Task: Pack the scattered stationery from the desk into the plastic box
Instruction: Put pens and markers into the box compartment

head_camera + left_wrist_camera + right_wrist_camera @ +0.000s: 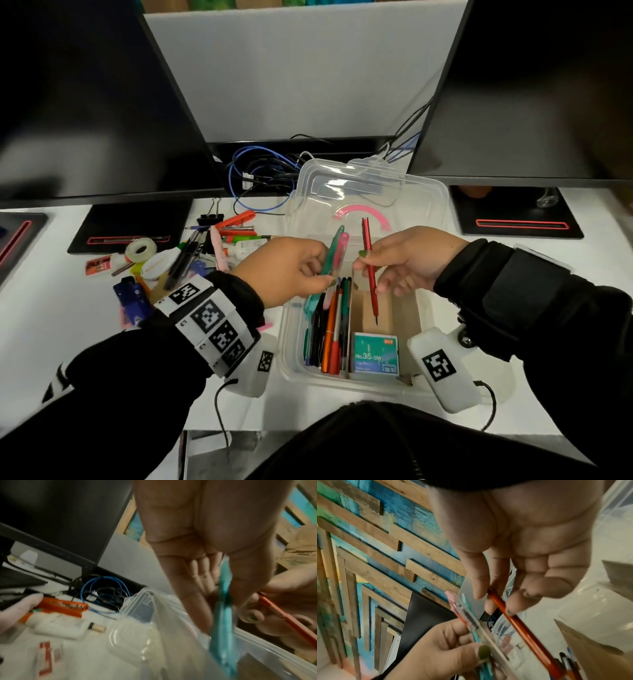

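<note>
- Pinching a slim red metal pen [370, 270] between thumb and fingertips, the right hand [411, 260] is holding it near-upright, tip pointing down into the clear plastic box [291, 342].
- Gripping a teal pen [330, 263] and a pink pen [339, 253] together, the left hand [284, 270] is tilting them, tops leaning away, over the box's pen compartment.
- Lying beside those pens, a green staple box [375, 353] is sitting inside.
</note>
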Motion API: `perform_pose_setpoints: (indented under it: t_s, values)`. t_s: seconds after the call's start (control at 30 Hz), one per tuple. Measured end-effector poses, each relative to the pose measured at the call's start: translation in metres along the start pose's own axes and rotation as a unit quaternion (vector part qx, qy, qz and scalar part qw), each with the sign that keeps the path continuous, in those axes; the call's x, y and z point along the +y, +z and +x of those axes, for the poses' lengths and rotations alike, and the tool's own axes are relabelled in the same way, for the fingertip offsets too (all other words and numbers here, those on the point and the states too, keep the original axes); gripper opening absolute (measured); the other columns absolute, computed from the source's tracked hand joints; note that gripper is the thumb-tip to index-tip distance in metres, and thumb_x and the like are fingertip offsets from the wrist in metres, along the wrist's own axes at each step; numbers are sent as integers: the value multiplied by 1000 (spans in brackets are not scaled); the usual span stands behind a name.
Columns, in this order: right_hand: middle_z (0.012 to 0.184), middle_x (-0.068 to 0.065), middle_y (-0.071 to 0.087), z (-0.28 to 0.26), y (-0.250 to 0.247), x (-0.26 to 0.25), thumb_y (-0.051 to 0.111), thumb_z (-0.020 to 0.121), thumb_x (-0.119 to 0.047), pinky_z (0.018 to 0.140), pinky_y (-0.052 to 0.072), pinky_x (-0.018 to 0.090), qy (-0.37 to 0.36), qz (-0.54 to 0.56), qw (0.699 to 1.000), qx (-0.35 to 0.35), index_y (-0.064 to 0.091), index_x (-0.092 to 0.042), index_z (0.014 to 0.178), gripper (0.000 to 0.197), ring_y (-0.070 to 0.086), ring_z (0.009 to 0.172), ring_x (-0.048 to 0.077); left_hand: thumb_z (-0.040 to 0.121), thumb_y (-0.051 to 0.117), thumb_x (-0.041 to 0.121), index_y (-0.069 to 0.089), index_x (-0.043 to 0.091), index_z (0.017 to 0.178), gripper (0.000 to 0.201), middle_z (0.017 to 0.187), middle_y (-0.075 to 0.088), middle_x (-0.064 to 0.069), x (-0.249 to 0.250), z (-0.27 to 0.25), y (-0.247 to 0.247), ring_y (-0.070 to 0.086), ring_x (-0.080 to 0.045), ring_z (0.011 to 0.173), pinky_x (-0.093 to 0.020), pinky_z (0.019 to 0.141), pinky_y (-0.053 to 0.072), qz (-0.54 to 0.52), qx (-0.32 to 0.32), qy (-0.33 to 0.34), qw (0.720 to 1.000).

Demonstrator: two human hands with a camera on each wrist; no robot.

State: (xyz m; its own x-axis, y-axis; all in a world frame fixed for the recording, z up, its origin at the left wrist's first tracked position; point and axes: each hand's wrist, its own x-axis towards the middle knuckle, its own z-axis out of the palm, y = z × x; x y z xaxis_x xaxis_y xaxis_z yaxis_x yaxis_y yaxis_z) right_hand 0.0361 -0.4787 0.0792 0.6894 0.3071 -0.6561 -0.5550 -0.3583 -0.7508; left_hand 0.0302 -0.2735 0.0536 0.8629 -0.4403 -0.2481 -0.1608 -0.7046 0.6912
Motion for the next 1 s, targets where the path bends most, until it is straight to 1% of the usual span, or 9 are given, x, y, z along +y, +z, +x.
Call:
perform_pose_setpoints:
  t_s: [0.07, 0.17, 0.23, 0.33, 0.47, 0.6, 0.7, 0.87, 1.0]
  values:
    - [62, 0, 52, 2, -1, 3, 58, 91, -16, 45, 39, 20, -9, -26, 999, 30, 69, -5, 100, 17, 46, 50, 12, 84, 68, 21, 56, 21, 72, 17, 71, 62, 4, 1, 1, 3, 63, -10, 62, -27, 63, 58, -26, -38, -64, 997]
    - [50, 0, 46, 4, 0, 7, 60, 90, -17, 44, 37, 20, -22, -76, 995, 57, 69, -6, 100, 16, 41, 41, 10, 84, 66, 17, 61, 13, 76, 10, 84, 70, -9, 4, 6, 8, 70, -21, 73, -39, 68, 60, -49, -74, -140, 986]
    - [57, 2, 58, 4, 0, 9, 60, 91, -14, 43, 41, 16, -26, -68, 996, 50, 67, -8, 99, 13, 50, 40, 9, 84, 65, 18, 63, 8, 82, 11, 87, 69, -14, 9, 11, 10, 70, -25, 74, -42, 70, 59, -34, -75, -177, 981]
    - [79, 5, 71, 2, -2, 11, 57, 91, -8, 57, 51, 20, -16, -52, 997, 52, 67, -13, 101, 15, 64, 53, 13, 87, 61, 20, 61, 3, 85, 18, 88, 68, -16, 19, 19, 12, 70, -26, 72, -37, 67, 59, -6, -89, -214, 973]
    - [100, 12, 68, -2, -7, 11, 44, 94, 4, 54, 53, 20, 19, -1, 999, 26, 63, -8, 114, 30, 67, 53, 16, 88, 61, 16, 59, 2, 87, 14, 85, 67, -15, 24, 30, 21, 69, -22, 65, -26, 51, 57, -39, -149, -293, 944]
    - [109, 11, 63, -7, -8, 12, 32, 98, 1, 61, 52, 21, 34, 8, 999, 32, 57, -12, 125, 39, 66, 61, 16, 89, 59, 8, 53, -6, 110, 26, 104, 63, -26, 25, 36, 30, 68, -35, 88, -42, 69, 59, -86, -179, -345, 918]
    - [106, 7, 65, -8, -8, 13, 33, 99, -6, 69, 51, 26, 46, -2, 998, 44, 57, -13, 127, 37, 66, 70, 20, 89, 58, 7, 54, -5, 110, 24, 109, 64, -27, 29, 38, 36, 67, -36, 95, -41, 81, 56, -47, -198, -350, 914]
    - [107, 8, 64, -12, -12, 18, 34, 98, -4, 69, 50, 23, 42, -31, 998, 38, 56, -12, 127, 37, 65, 74, 20, 94, 50, 2, 46, -7, 125, 33, 95, 58, -21, 36, 40, 44, 64, -33, 89, -37, 79, 53, -38, -222, -389, 893]
    - [105, 7, 64, -11, -12, 18, 32, 98, -5, 75, 49, 28, 54, -32, 997, 46, 56, -12, 127, 38, 65, 78, 24, 95, 47, 1, 43, -6, 127, 33, 94, 58, -20, 40, 42, 41, 58, -35, 111, -39, 82, 50, -25, -234, -393, 889]
